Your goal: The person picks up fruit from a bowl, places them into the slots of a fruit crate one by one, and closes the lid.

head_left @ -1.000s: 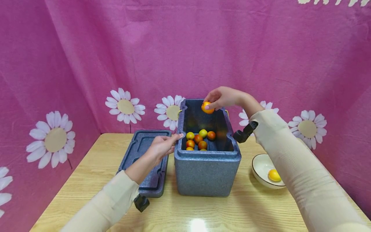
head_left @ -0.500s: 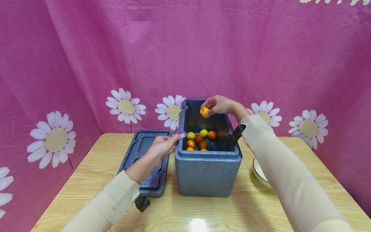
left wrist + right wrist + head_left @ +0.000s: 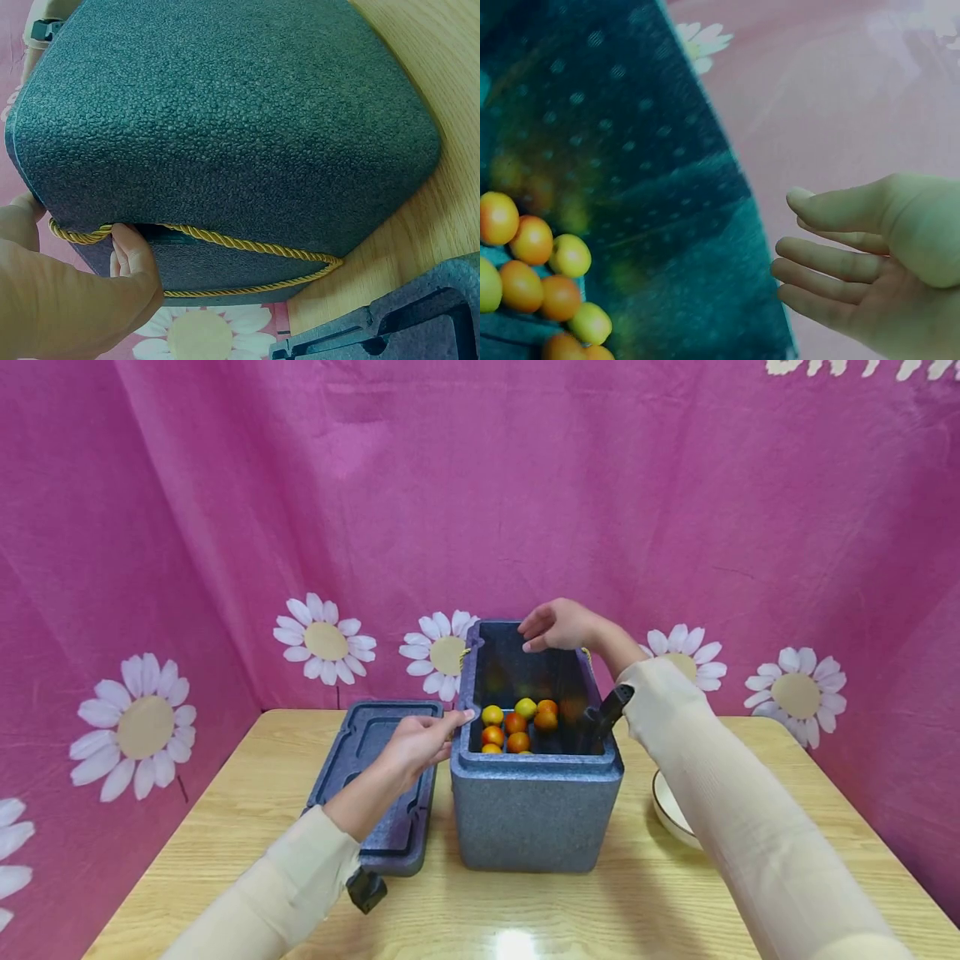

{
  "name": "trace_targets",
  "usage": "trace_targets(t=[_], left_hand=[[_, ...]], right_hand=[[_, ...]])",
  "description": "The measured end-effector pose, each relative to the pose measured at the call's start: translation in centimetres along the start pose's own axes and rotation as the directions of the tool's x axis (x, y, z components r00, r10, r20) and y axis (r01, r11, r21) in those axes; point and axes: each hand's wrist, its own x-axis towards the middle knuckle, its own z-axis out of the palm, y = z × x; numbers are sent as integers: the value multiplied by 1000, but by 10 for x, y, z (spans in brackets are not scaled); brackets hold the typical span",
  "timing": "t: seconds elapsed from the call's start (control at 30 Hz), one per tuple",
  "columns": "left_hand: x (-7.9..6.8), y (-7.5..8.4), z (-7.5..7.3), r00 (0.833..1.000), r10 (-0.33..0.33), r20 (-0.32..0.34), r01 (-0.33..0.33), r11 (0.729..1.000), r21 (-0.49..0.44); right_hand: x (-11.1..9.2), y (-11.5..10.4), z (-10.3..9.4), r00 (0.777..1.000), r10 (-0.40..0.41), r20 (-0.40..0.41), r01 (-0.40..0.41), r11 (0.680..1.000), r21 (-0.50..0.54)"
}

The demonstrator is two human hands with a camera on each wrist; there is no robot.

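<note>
A dark grey foam box (image 3: 536, 822) stands lidless at mid-table. Inside lie several tomato-like fruits (image 3: 517, 742) in red, orange and yellow, gathered toward its left side. My left hand (image 3: 420, 743) grips the box's left rim, thumb on top and fingers down the outer wall. In the left wrist view, those fingers are by a twisted gold rope (image 3: 255, 248). Over the box's far right part is my right hand (image 3: 562, 624). It holds nothing, and in the right wrist view its fingers (image 3: 829, 262) stretch out loosely near the wall.
Left of the box the grey lid (image 3: 390, 831) lies on the wooden table (image 3: 480, 910). A white bowl (image 3: 670, 814) with a brown rim stands at the right, partly behind my right sleeve (image 3: 720, 777). A pink flowered cloth (image 3: 420, 485) hangs behind.
My right hand moved slightly left over the box, dipped, and let go of the orange fruit. That fruit now lies among the others, some of which have shifted. My left hand stayed on the rim.
</note>
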Motion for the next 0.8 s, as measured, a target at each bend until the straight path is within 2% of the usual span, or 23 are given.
trace_targets(t=[0.23,0.37,0.5,0.63,0.8], left_hand=[[1,-1,0,1000,7,-3,-7,1000,7],[0,-2,1,1000,5,-9,-5,1000,10],[1,-2,2,1000,10,-3,-10,1000,8],[0,0,2,1000,15,-5,-15,1000,8],[-3,4,1,1000,26,-2,-26,1000,7]], right_hand=[[-13,-16,-15,998,-37,-45,37,999,13],[-27,-15,-21,996,-43,-74,45,999,22],[-44,-3,-21,990,-66,-121,65,998,-13],[-65,14,-22,985,-58,-163,48,997,-66],[-88,39,-22,981,-66,-182,45,992,-116]])
